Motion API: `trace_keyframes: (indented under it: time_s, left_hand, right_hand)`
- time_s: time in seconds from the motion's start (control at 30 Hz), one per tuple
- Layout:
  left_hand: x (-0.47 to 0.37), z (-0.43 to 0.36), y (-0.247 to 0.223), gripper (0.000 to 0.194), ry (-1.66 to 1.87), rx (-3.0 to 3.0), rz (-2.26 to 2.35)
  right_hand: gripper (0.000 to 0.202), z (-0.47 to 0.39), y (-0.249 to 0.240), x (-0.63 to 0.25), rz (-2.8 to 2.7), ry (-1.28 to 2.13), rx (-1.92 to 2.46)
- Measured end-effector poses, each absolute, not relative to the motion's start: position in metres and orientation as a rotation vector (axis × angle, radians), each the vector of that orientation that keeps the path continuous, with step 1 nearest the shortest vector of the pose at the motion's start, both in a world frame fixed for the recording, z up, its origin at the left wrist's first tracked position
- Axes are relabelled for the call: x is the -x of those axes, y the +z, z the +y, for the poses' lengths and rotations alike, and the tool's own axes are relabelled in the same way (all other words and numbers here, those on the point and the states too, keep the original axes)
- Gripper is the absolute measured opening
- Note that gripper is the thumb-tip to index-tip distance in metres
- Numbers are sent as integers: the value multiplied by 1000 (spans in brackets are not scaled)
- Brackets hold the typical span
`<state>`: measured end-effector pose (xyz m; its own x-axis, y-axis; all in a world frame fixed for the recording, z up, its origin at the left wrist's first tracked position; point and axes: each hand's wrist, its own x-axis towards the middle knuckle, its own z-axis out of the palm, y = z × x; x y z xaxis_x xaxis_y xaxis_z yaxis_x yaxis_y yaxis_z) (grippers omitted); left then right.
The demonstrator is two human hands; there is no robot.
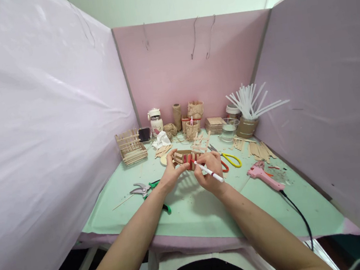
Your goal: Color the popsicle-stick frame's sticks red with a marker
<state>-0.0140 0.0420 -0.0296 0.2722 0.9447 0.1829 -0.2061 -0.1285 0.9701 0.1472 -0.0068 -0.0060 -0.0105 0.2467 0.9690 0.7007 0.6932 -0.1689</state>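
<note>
Head camera looks down on a green table (pixel 190 209) inside pink partition walls. Left hand (pixel 171 172) grasps a small wooden stick frame (pixel 186 158), with the fingers closed around its left end; the frame is lifted a little above the table, between both hands, near the middle of the table. Its long axis goes from left to right, slightly rising toward the right, and some of its slats are red. Right hand (pixel 210 171) grips a white marker pen (pixel 208 171) with pinched fingers. The pen lies diagonal: its red tip points up and left and touches the frame, its back end points down and right.

Green-handled pliers (pixel 145 190) lie left of the hands. Yellow-handled scissors (pixel 228 158) lie just right of the right hand, and a pink glue gun (pixel 264 176) further right, with a black cable. At the back stand a stick basket (pixel 131 147), a twine roll (pixel 177 115) and a cup of white straws (pixel 248 118).
</note>
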Motion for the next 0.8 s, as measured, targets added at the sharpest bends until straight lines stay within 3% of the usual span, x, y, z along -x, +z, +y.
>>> trace_keyframes:
  time_s: [0.8]
  left_hand:
    - [15, 43, -31, 86, 1148, -1337, 736]
  right_hand:
    - [13, -6, -5, -148, -1537, -462, 820]
